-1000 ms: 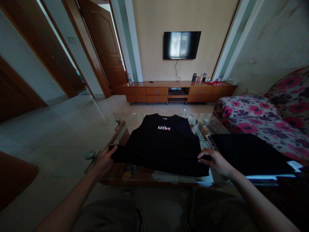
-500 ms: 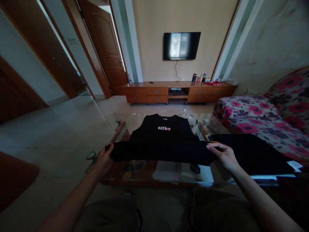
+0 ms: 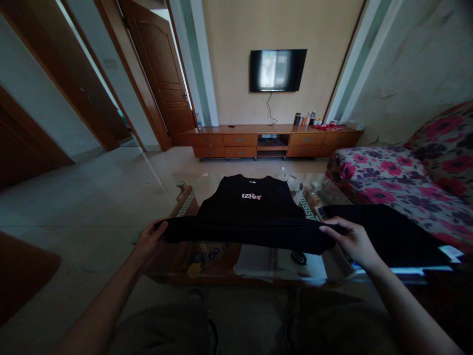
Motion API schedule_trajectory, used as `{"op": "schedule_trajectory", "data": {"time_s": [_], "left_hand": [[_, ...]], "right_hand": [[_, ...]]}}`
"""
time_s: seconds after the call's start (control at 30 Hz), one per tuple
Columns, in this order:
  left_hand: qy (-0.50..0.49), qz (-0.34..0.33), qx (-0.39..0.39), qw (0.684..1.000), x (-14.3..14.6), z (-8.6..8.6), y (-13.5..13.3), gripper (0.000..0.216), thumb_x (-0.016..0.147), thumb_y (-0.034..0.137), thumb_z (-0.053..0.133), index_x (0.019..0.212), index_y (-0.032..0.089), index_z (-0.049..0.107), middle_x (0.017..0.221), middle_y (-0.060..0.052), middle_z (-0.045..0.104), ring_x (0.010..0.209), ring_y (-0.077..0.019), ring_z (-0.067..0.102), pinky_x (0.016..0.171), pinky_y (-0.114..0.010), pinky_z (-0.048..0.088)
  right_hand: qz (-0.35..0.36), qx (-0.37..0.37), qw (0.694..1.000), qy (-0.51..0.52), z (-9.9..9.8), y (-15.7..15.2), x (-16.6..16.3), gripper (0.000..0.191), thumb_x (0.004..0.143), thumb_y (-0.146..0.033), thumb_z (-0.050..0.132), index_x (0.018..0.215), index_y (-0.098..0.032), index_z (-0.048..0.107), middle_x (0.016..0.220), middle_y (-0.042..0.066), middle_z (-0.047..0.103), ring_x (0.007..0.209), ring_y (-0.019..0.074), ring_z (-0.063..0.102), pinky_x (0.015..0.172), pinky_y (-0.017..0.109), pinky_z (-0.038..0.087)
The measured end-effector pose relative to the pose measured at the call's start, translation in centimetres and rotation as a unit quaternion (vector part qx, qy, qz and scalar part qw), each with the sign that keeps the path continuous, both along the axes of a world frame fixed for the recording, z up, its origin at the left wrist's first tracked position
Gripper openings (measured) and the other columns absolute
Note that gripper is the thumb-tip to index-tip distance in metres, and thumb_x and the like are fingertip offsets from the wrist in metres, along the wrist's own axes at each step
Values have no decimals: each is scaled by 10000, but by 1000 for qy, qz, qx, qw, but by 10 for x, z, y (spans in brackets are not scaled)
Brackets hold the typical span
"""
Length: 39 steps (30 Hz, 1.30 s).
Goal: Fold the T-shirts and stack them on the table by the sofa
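A black shirt [image 3: 254,212] with a small white and pink print on its chest lies spread on the glass coffee table [image 3: 218,273], its neckline toward the far side. The near part of the shirt is folded over and pulled into a wide band. At the band's left end, my left hand [image 3: 150,241] pinches the cloth between thumb and fingers. My right hand [image 3: 349,239] pinches the band's right end in the same way. Whether the band touches the glass, I cannot tell.
Another black cloth [image 3: 384,234] lies folded at the table's right. Beyond it stands a floral sofa [image 3: 388,167]. Paper and a dark round object [image 3: 299,258] show under the glass. A low wooden cabinet [image 3: 240,140] holding several bottles stands along the far wall.
My hands have moved apart, the left one to the left and the right one slightly to the right. The shirt's folded band is stretched wider between them.
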<state>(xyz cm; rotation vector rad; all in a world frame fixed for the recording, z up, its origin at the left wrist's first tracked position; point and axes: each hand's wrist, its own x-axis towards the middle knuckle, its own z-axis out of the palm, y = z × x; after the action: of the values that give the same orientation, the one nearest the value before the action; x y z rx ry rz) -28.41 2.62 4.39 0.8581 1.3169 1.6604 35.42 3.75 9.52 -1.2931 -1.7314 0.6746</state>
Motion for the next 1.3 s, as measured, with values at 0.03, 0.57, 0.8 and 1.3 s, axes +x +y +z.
{"op": "schedule_trajectory", "data": {"time_s": [0.03, 0.57, 0.8, 1.3], "left_hand": [[-4, 5, -1, 1000, -1, 1, 0, 538, 610, 421, 919, 1044, 160, 739, 976, -37, 755, 845, -158, 689, 754, -196, 561], [25, 29, -39, 998, 5, -8, 7, 621, 602, 570, 878, 984, 108, 717, 944, -87, 766, 862, -210, 716, 759, -256, 577], [47, 47, -50, 997, 14, -3, 5, 571, 664, 582, 835, 986, 124, 722, 922, -86, 771, 876, -238, 725, 749, -285, 581], [-71, -120, 25, 990, -34, 22, -26, 374, 635, 487, 897, 819, 201, 742, 887, -48, 748, 918, -229, 694, 902, -342, 566]], "right_hand": [[0, 8, 1000, 1, 1, -1, 2, 374, 823, -542, 741, 1005, -216, 765, 960, 67, 754, 912, 243, 688, 845, 338, 552], [19, -14, 995, -94, 9, -4, 7, 426, 902, -595, 612, 998, -202, 748, 923, 54, 752, 853, 234, 686, 760, 294, 523], [32, -40, 994, -93, 8, -4, 4, 454, 940, -599, 545, 931, -188, 738, 846, 44, 727, 795, 209, 649, 707, 271, 498], [93, -143, 975, 139, 5, -15, 56, 278, 734, -484, 837, 778, -224, 750, 747, 15, 638, 669, 149, 572, 609, 272, 478]]}}
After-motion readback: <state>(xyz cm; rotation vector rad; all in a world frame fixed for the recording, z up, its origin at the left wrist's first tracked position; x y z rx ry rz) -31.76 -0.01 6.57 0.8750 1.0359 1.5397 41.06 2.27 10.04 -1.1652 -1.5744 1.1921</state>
